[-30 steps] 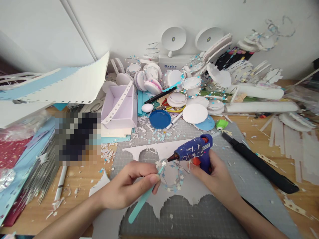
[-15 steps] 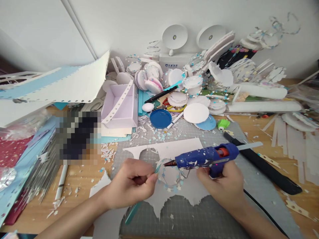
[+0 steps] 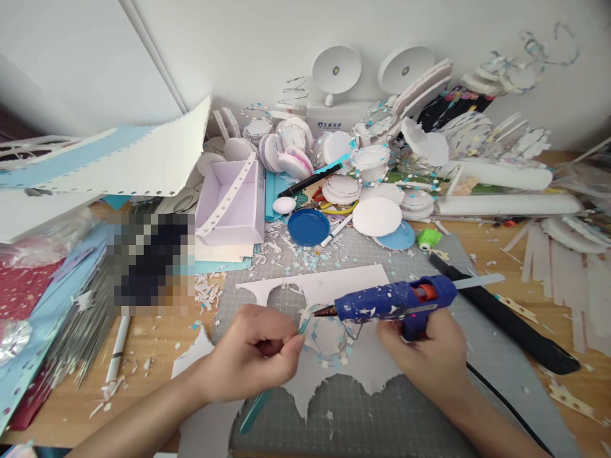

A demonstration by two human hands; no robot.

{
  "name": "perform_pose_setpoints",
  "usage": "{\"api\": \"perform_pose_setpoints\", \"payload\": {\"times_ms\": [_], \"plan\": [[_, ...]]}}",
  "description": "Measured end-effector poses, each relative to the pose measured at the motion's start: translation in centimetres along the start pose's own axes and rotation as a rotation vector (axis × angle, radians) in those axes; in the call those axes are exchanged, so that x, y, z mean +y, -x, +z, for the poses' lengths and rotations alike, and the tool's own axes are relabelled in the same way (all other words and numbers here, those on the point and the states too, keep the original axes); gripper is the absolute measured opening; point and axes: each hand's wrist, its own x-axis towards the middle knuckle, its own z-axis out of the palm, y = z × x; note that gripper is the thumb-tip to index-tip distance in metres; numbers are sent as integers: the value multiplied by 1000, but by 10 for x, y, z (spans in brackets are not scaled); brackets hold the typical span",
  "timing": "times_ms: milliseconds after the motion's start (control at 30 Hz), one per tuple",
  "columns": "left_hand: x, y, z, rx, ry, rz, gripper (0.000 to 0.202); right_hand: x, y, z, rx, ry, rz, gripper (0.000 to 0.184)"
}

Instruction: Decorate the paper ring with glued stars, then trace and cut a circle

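Note:
My right hand [image 3: 429,353] grips a blue glue gun [image 3: 391,300] speckled with paper bits, its nozzle pointing left onto a small clear ring [image 3: 327,334] trimmed with tiny white and blue flowers. My left hand [image 3: 255,362] is closed around teal tweezers [image 3: 255,407], whose tip meets the ring's left side by the nozzle. The ring lies on a white sheet with cut-out curves [image 3: 334,369], on a grey cutting mat [image 3: 382,407].
A black knife-like tool [image 3: 501,321] lies right of the gun. Behind are a blue lid [image 3: 308,227], white foam discs [image 3: 377,216], a lilac box [image 3: 229,203], a green punch [image 3: 428,238] and paper rolls [image 3: 506,205]. Paper stacks [image 3: 48,299] fill the left side.
The glue gun swung from a steep tilt to lying level, with my right hand shifting right. My left hand curled tighter and drew the tweezers slightly inward at the ring.

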Motion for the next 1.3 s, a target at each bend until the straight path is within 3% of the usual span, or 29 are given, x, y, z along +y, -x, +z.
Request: {"api": "perform_pose_setpoints", "payload": {"times_ms": [367,800,1300], "plan": [[0,0,0,-8,0,7,39,0,1,-1,0,29,-25,16],[-2,2,2,-22,11,-2,39,-1,-3,-3,116,89,-71,22],[-3,0,4,9,-26,62,39,0,0,-3,42,46,-46,23]]}}
